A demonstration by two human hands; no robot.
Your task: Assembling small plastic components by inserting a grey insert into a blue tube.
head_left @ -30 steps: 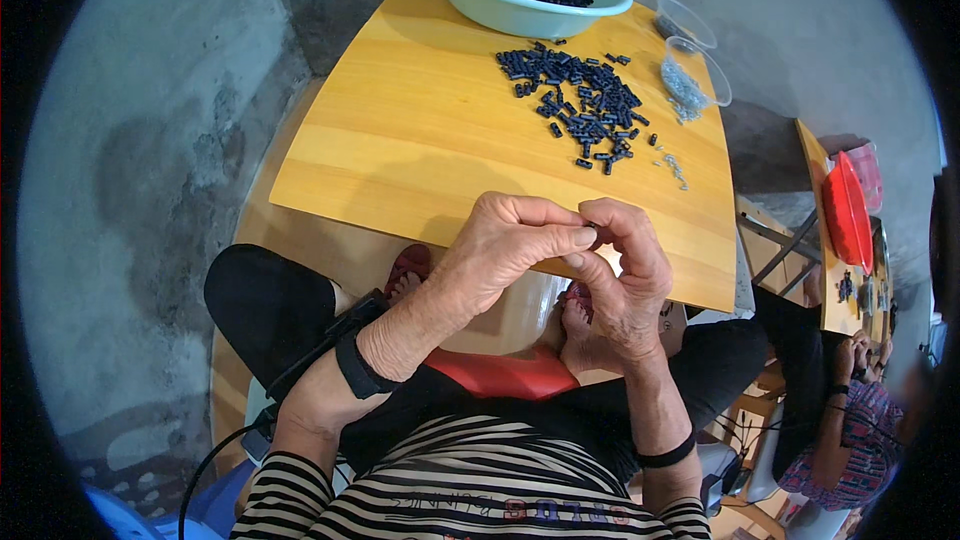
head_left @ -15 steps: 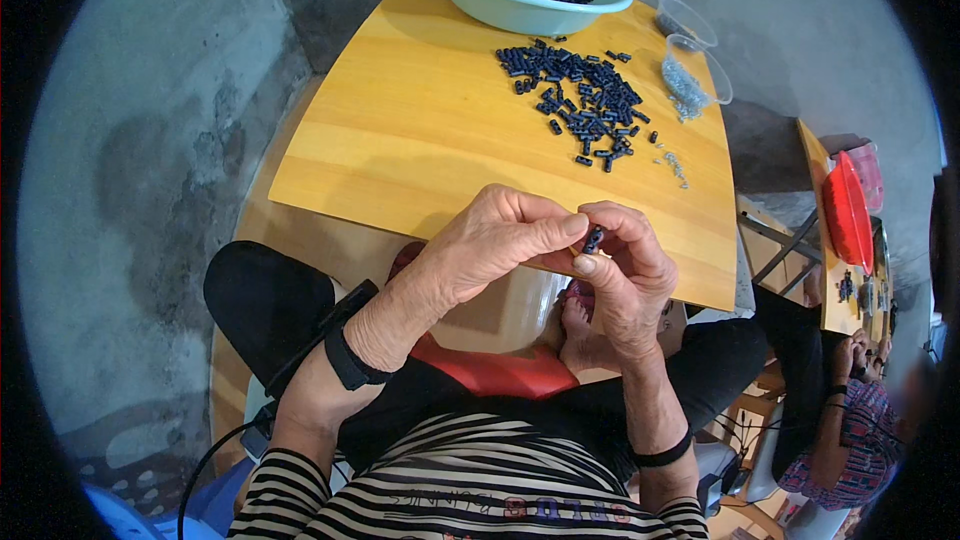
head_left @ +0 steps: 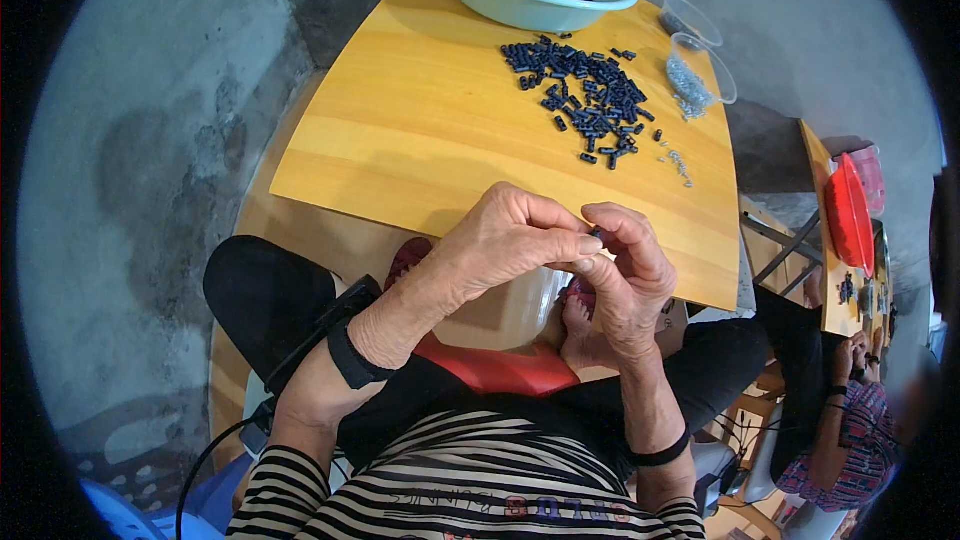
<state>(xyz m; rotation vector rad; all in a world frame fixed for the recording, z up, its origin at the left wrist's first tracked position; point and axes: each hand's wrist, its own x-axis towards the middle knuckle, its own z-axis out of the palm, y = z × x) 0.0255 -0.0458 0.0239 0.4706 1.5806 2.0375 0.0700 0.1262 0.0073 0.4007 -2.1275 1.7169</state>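
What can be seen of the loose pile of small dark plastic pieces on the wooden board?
The loose pile of small dark plastic pieces lies scattered on the yellow wooden board, just in front of the pale green plastic basin holding more of them. The pieces look short, blocky and blue-black. A few strays trail toward the board's right edge. Neither hand touches the pile.

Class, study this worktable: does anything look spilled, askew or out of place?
Nothing looks damaged. A loose pile of dark parts lies on the wooden board beside the teal bowl, with a few tiny pale bits scattered near the clear cups.
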